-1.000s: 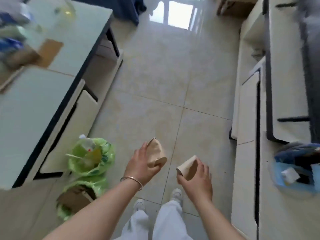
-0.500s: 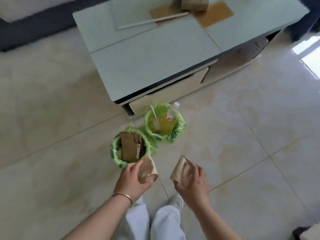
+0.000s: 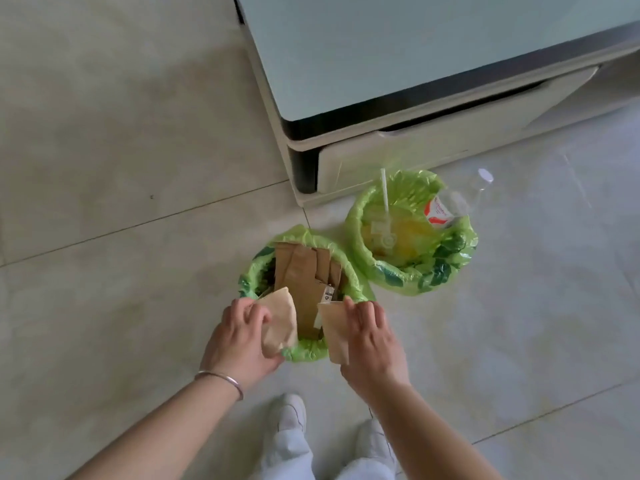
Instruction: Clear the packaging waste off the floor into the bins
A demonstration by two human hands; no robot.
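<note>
Two small bins lined with green bags stand on the tiled floor. The near bin (image 3: 308, 351) holds brown cardboard pieces (image 3: 304, 275). My left hand (image 3: 239, 341) grips a flattened tan paper cup (image 3: 280, 320) over that bin's near rim. My right hand (image 3: 372, 341) grips a second tan paper cup (image 3: 334, 330) at the same rim, to the right. The far bin (image 3: 415, 275) holds a white straw, yellow waste and a clear plastic bottle (image 3: 453, 206) with a red and white label leaning over its edge.
A low table with a pale glass top (image 3: 398, 46) and a cream drawer (image 3: 450, 140) stands just behind the bins. My white shoes (image 3: 292, 414) are on the tiles below my hands. Open tiled floor lies to the left and right.
The view has swung from the open floor down onto the bins. Both hands, each holding a paper cup, have moved forward to the near bin's rim.
</note>
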